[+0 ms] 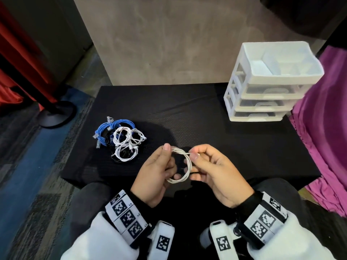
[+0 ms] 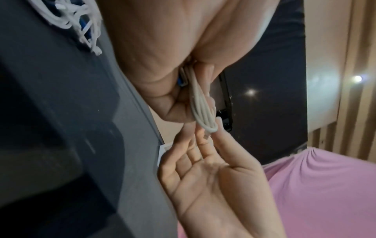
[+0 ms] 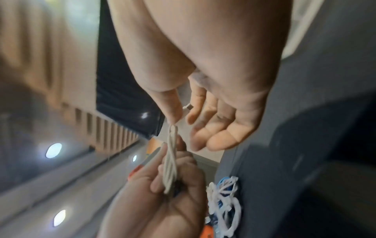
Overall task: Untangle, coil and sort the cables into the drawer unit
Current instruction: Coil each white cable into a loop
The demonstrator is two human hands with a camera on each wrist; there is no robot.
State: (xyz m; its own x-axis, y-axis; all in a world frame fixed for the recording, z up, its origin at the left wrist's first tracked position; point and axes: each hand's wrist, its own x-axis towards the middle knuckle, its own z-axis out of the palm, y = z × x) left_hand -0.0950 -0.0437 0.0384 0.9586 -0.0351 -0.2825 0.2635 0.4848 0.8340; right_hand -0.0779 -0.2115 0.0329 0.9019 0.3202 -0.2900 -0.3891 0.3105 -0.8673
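Above the near edge of the black desk (image 1: 187,102), the left hand (image 1: 157,175) holds a thin, smooth white cable (image 1: 185,167) wound into a round coil, its fingers curled through the ring, while the right hand (image 1: 216,173) pinches the loose plug end at the top. If either hold slackens, the springy turns would likely fall open. A tangled heap of blue, white and black cables (image 1: 120,139) lies to the left, well apart from the white plastic drawer unit (image 1: 270,81), whose drawers sit pushed in.
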